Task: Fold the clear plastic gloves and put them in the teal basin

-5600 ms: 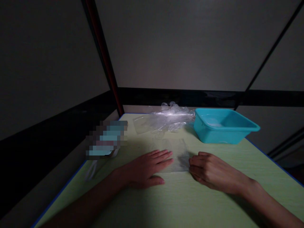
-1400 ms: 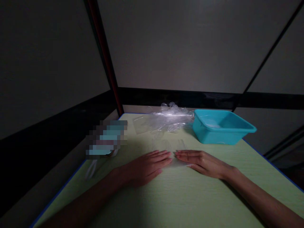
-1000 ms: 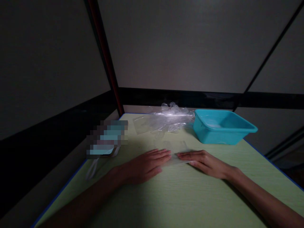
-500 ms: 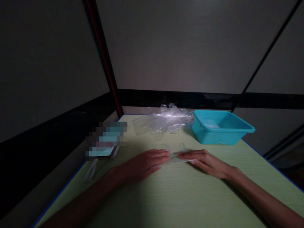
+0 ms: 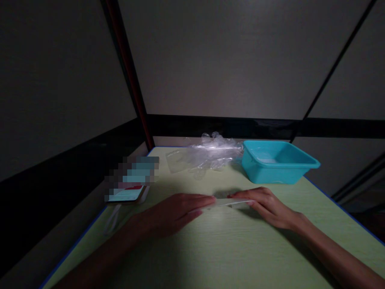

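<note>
Between my two hands stretches a clear plastic glove (image 5: 227, 202), flattened into a thin strip just above the table; its finger shapes are hard to make out. My left hand (image 5: 183, 210) pinches its left end, thumb below and fingers on top. The right end is gripped by my right hand (image 5: 266, 205) in the same way, with the thumb at the near edge. Farther back lies a loose pile of clear plastic gloves (image 5: 210, 154), with rounded fingertips sticking up.
A turquoise plastic basin (image 5: 278, 174) stands at the back right, something pale inside it. On the left a phone (image 5: 126, 195), partly blurred out, leans by a white strap (image 5: 112, 220). The pale green table (image 5: 228, 253) has blue edges and meets walls behind and at left.
Both hands have lifted the glove slightly off the table and hold it tauter; its far part no longer lies spread beyond the fingers. The view has shifted a little.
</note>
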`<state>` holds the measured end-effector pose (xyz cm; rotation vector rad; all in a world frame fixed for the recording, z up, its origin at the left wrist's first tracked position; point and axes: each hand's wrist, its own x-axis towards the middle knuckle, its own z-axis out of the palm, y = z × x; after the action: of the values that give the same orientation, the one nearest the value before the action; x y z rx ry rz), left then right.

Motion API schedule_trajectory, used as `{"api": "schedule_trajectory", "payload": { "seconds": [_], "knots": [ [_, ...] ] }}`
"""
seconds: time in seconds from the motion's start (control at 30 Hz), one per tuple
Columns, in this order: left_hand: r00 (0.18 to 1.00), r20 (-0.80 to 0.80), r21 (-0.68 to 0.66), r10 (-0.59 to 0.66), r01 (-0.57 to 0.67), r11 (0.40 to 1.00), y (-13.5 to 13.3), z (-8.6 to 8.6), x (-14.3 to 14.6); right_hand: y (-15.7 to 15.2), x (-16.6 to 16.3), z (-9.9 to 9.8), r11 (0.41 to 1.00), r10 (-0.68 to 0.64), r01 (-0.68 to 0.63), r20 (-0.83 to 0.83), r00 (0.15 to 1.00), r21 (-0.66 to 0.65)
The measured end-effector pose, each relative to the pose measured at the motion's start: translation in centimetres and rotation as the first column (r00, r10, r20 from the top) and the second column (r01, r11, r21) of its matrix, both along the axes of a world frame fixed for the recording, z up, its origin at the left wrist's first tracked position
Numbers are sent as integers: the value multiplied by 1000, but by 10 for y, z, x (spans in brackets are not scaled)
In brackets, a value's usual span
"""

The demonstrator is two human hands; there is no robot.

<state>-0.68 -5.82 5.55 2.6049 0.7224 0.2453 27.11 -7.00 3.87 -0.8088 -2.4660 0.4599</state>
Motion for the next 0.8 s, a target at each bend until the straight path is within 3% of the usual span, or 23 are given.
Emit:
{"api": "schedule_trajectory", "payload": {
  "seconds": [0.27,0.5,0.63,0.73,0.8],
  "knots": [
    [999,11,-23,33,-33,999,-7,11,-2,-5,0,9,994,-33,34,-18,999,100],
    [997,56,-119,55,-48,992,-17,26,-3,-14,2,17,989,-36,46,-75,997,142],
    [992,108,-189,69,-48,981,-23,34,0,-20,4,20,981,-104,117,-90,991,155],
    [985,146,-304,88,-40,952,-28,40,3,-24,2,24,987,-134,144,-145,980,65],
    [980,172,-443,101,-15,896,-30,42,3,-26,-1,28,990,-137,126,-208,968,-64]
  ]
}}
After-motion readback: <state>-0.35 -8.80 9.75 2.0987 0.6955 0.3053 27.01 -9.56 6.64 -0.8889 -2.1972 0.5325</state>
